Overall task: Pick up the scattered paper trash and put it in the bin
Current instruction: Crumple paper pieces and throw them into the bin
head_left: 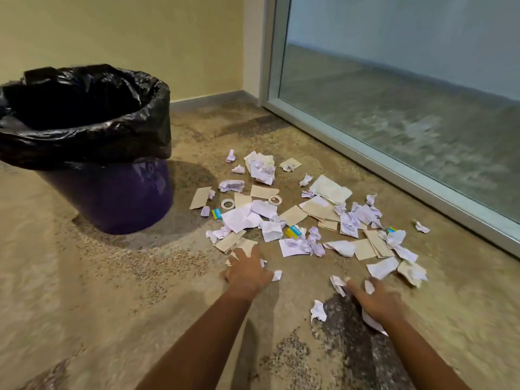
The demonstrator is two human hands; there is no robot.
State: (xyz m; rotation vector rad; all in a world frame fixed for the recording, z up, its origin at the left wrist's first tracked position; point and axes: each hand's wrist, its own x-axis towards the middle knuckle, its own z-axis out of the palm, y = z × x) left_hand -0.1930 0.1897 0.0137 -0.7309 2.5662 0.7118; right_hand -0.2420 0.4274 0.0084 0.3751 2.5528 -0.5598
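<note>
Scattered paper trash [309,215] lies on the floor: several crumpled white scraps and flat brown card pieces. A purple bin [118,198] lined with a black bag [84,119] stands to the left of the pile. My left hand [247,270] rests with fingers spread on the pile's near edge, over brown card pieces [233,240] and beside a small white scrap [277,275]. My right hand [377,301] lies flat on the floor among white scraps [337,284], with one scrap [372,323] partly under it. Neither hand grips anything.
Two tape rolls [228,204] and small blue-and-yellow packets [294,231] lie among the papers. A glass door with a metal frame [394,170] runs along the right. A yellow wall [126,38] stands behind the bin. The floor is speckled terrazzo [112,291].
</note>
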